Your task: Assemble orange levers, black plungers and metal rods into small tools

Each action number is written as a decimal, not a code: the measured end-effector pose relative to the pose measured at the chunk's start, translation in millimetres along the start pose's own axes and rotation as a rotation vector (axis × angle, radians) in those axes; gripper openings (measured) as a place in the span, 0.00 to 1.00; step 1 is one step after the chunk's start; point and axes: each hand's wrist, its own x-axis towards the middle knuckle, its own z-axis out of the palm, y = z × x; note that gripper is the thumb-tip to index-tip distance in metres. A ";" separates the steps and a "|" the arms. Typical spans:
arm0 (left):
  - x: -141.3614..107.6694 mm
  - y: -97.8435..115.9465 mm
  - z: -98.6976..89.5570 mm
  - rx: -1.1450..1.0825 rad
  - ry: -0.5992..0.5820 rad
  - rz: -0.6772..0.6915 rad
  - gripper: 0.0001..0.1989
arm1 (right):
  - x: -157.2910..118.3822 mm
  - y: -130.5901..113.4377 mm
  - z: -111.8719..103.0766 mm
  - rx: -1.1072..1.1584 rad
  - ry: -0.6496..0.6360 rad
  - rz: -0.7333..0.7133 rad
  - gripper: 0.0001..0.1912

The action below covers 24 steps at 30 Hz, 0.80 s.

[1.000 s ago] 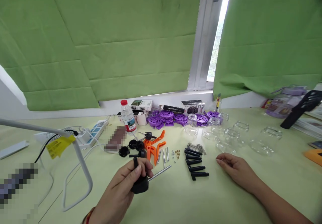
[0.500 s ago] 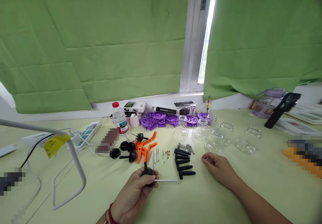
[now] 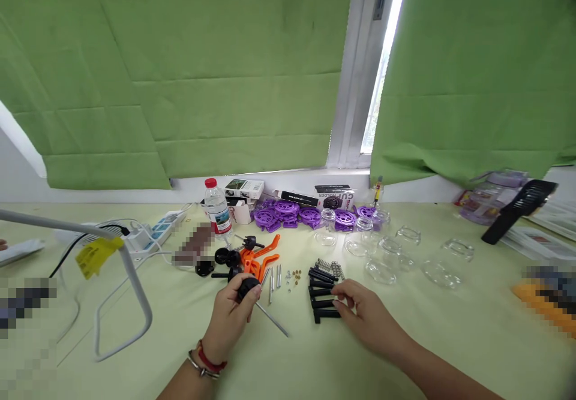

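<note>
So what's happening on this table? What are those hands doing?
Someone's left hand is holding a round black part, with a thin metal rod sticking out of it. Their right hand has its fingertips at a row of black pieces; I can't tell whether it grips one. Orange parts lie beyond the left hand, and purple parts are farther back.
</note>
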 end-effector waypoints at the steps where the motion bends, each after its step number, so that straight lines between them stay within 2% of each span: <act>1: 2.1 -1.5 -1.8 0.020 0.015 0.016 0.14 | 8.6 -6.1 -0.1 -0.062 -0.032 -0.076 0.10; 5: 9.3 -6.7 -4.3 0.032 0.060 0.016 0.15 | 57.9 -20.5 2.6 -0.261 -0.120 -0.247 0.12; 10: 14.9 -11.2 -1.9 -0.085 0.119 -0.097 0.18 | 107.0 -23.5 17.0 -0.422 -0.251 -0.249 0.11; 13: 16.8 -11.5 -1.7 -0.139 0.149 -0.123 0.21 | 117.2 -22.9 25.3 -0.519 -0.321 -0.226 0.11; 16: 17.6 -11.5 -2.7 -0.149 0.143 -0.083 0.24 | 120.1 -21.2 31.5 -0.558 -0.352 -0.188 0.12; 24: 15.2 -7.0 -3.9 -0.167 0.025 -0.041 0.22 | 118.9 -16.7 32.3 -0.521 -0.323 -0.136 0.12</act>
